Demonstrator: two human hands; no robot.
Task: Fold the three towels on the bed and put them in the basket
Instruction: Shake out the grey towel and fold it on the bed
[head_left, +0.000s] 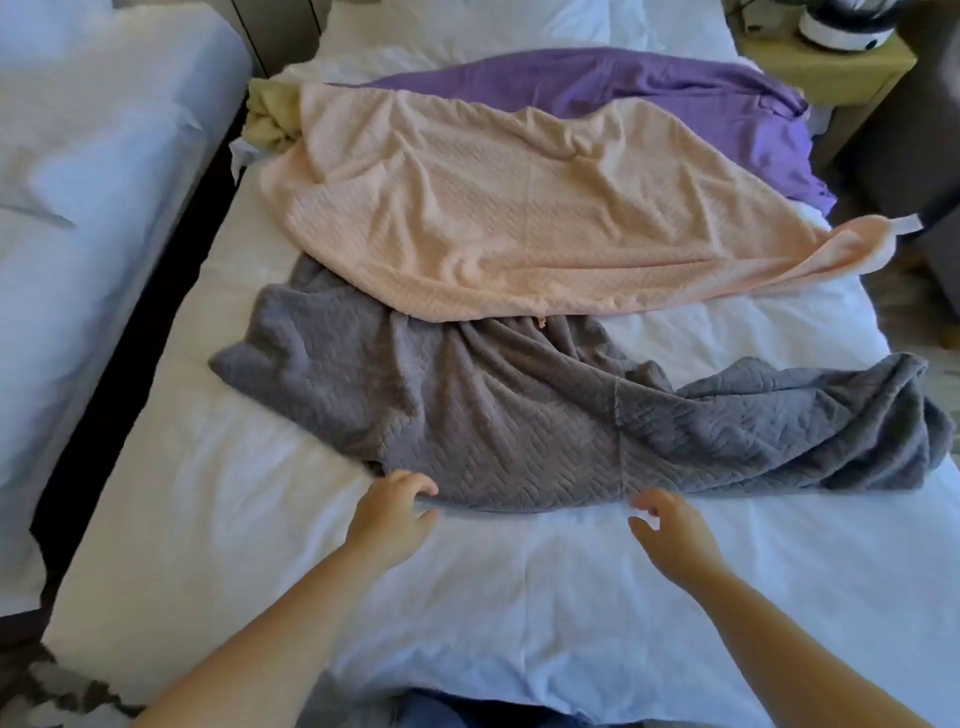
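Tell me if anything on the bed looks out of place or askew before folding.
Yes. The pink towel lies crooked, its right corner hanging off the bed on the right. The grey towel is bunched at its right end. A yellowish cloth, a fourth piece, sits crumpled at the far left, partly under the pink towel.

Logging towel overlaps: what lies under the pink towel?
The pink towel covers the far edge of the gray towel and part of the purple towel; a yellowish cloth pokes out far left. How far each runs underneath is hidden.
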